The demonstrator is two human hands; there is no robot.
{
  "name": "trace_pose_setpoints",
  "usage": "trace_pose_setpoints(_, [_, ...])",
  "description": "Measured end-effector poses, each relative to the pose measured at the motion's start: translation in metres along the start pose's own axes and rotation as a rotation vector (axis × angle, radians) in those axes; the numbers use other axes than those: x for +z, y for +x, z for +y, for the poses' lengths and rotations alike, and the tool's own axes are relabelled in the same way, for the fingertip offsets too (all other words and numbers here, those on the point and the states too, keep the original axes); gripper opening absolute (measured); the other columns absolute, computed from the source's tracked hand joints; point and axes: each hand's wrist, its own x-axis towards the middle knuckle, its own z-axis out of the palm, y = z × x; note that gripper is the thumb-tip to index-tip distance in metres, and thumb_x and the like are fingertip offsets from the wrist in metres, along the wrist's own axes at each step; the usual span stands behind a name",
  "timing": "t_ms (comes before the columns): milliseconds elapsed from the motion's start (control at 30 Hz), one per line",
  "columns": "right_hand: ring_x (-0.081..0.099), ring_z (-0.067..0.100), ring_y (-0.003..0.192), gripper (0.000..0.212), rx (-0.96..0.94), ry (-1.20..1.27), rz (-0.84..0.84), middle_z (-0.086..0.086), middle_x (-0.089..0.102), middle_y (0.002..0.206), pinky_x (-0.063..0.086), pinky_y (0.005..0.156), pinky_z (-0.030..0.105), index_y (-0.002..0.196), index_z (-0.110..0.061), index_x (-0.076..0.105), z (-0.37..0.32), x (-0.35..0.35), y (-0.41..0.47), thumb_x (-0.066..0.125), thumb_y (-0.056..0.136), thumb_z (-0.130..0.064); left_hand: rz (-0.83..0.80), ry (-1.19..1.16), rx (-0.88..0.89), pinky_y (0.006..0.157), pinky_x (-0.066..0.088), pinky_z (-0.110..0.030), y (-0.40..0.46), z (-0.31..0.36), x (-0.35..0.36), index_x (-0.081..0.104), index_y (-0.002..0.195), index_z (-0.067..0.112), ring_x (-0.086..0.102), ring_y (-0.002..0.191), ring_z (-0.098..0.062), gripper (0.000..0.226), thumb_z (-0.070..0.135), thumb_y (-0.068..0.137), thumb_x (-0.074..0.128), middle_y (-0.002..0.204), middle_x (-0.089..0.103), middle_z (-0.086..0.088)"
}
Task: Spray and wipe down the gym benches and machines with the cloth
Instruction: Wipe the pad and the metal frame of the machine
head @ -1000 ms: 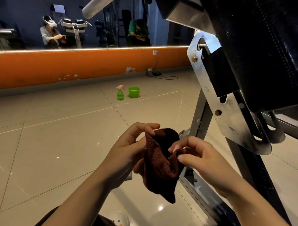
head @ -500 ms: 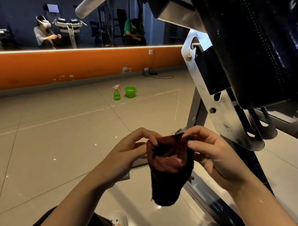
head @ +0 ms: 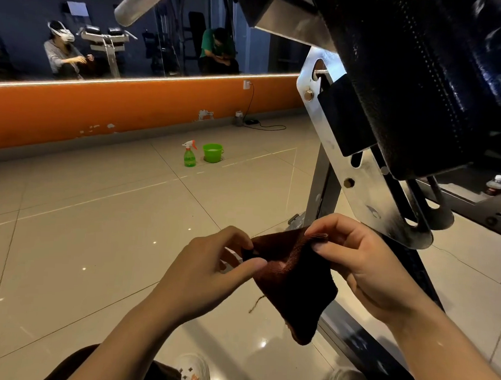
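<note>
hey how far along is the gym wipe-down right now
Nothing looks visibly finished; no surface can be judged clean from here. In hand: left hand and right hand both pinch the dark red cloth, spreading it beside the machine's black pad. Left: the spray bottle stands on the floor by the green bucket, and no wiping is under way.

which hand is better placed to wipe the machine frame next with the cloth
Right, probably. The right hand pinches the cloth at its top edge and sits right beside the metal bracket and frame. The left hand also pinches the cloth but is farther from the machine.
</note>
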Motion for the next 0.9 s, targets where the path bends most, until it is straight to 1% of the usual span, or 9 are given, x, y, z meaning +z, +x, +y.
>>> trace_pose_setpoints(100, [0.067,0.014,0.079,0.032,0.009,-0.033,0.029,0.005,0.07,0.081,0.055,0.068,0.021,0.08,-0.016,0.071,0.002,0.0,-0.002,0.053,0.087,0.01,0.045,-0.011,-0.017,0.059,0.045,-0.016,0.003,-0.001,0.003,0.059,0.074,0.032,0.062,0.068,-0.005,0.027,0.053,0.072,0.076,0.072,0.066,0.015])
trace_pose_setpoints(233, [0.067,0.01,0.078,0.03,0.02,-0.068,0.121,0.002,0.071,0.082,0.052,0.065,0.016,0.095,-0.018,0.066,0.0,-0.002,-0.003,0.052,0.09,0.008,0.067,-0.103,-0.03,0.059,0.045,-0.016,0.004,0.0,0.004,0.06,0.074,0.024,0.064,0.068,-0.005,0.017,0.029,0.082,0.075,0.072,0.068,0.012])
trace_pose_setpoints(300, [0.067,0.003,0.077,0.032,0.027,-0.162,0.184,-0.001,0.073,0.086,0.049,0.063,0.011,0.103,-0.026,0.063,0.0,-0.006,-0.004,0.055,0.091,0.002,0.125,-0.169,-0.003,0.063,0.055,-0.031,0.005,0.003,0.003,0.059,0.078,0.025,0.066,0.071,-0.011,0.017,0.033,0.086,0.071,0.076,0.068,0.011])
trace_pose_setpoints(367, [0.062,-0.007,0.074,0.027,-0.014,-0.439,0.267,-0.005,0.071,0.089,0.045,0.059,0.005,0.101,-0.031,0.065,0.001,-0.01,-0.006,0.058,0.093,-0.006,0.177,-0.237,0.024,0.066,0.058,-0.046,0.005,0.006,0.004,0.058,0.08,0.026,0.067,0.074,-0.019,0.015,0.034,0.087,0.068,0.078,0.068,0.006])
trace_pose_setpoints(467, [0.055,-0.001,0.061,0.023,-0.085,-0.622,0.353,-0.003,0.067,0.081,0.047,0.053,0.012,0.089,-0.034,0.066,-0.002,-0.009,-0.019,0.058,0.094,-0.012,0.235,-0.296,0.085,0.059,0.059,-0.041,0.004,0.018,0.008,0.059,0.083,0.023,0.068,0.076,-0.019,0.01,0.026,0.087,0.067,0.079,0.067,0.005])
trace_pose_setpoints(567, [0.063,0.014,0.058,0.028,-0.215,-0.368,0.484,0.004,0.068,0.08,0.051,0.05,0.02,0.089,-0.03,0.064,-0.017,-0.003,-0.042,0.054,0.094,-0.005,0.264,-0.358,0.217,0.057,0.058,-0.028,0.005,0.042,0.011,0.058,0.092,0.028,0.069,0.081,-0.014,0.011,0.024,0.083,0.064,0.086,0.067,0.012])
trace_pose_setpoints(733, [0.069,0.007,0.083,0.048,-0.725,-0.368,0.826,-0.005,0.066,0.092,0.055,0.072,0.017,0.095,-0.034,0.052,-0.067,-0.011,-0.053,0.054,0.088,0.013,0.328,-0.31,0.581,0.062,0.055,-0.016,0.029,0.117,0.005,0.055,0.102,0.034,0.065,0.083,-0.004,0.015,0.026,0.089,0.053,0.097,0.062,0.02])
trace_pose_setpoints(833, [0.064,0.007,0.097,0.035,-0.948,-0.543,0.883,0.002,0.061,0.106,0.048,0.083,0.02,0.097,-0.033,0.041,-0.1,-0.03,-0.034,0.059,0.09,-0.004,0.426,-0.227,0.707,0.062,0.053,-0.015,0.061,0.154,-0.002,0.052,0.106,0.035,0.063,0.081,-0.001,0.018,0.023,0.092,0.051,0.092,0.059,0.023])
trace_pose_setpoints(900, [0.05,0.0,0.117,0.02,-0.996,-0.796,0.769,0.001,0.053,0.122,0.037,0.097,0.017,0.102,-0.029,0.045,-0.112,-0.043,-0.016,0.058,0.09,-0.02,0.5,-0.156,0.756,0.064,0.051,-0.013,0.082,0.166,-0.008,0.054,0.105,0.029,0.062,0.082,0.001,0.015,0.019,0.093,0.054,0.088,0.059,0.02])
